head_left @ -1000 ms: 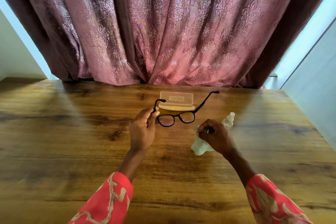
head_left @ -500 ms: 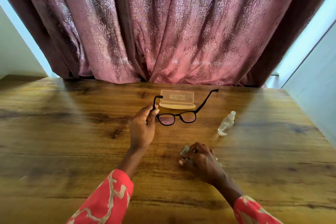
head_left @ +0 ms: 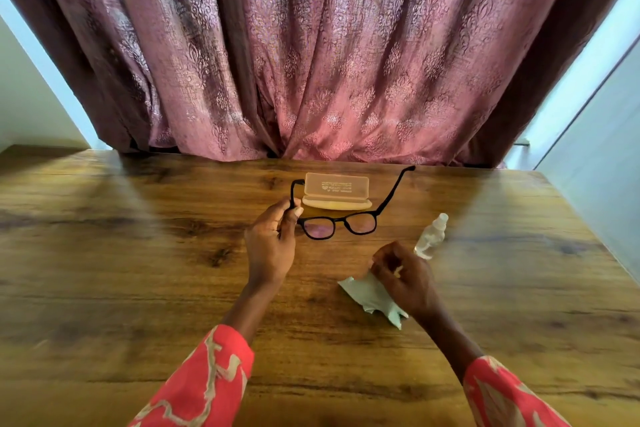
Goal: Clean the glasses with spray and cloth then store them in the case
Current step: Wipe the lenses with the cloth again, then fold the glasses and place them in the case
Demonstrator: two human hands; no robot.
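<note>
My left hand point(head_left: 272, 246) pinches the left temple of the black-framed glasses point(head_left: 341, 224) and holds them above the table with both arms unfolded. My right hand point(head_left: 403, 276) is shut on a corner of the pale green cloth point(head_left: 372, 298), which hangs down to the wood. A small clear spray bottle point(head_left: 431, 236) lies on its side just beyond my right hand. The translucent beige case point(head_left: 336, 191) stands open behind the glasses, lid up.
The wooden table point(head_left: 138, 270) spreads wide on both sides. A pink patterned curtain point(head_left: 311, 62) hangs along its far edge. A pale wall point(head_left: 595, 166) runs close along the right side.
My right hand dropped toward me with the cloth bunched, then lifted it again so the cloth now hangs open. The bottle has come into full view. The left hand keeps the glasses steady.
</note>
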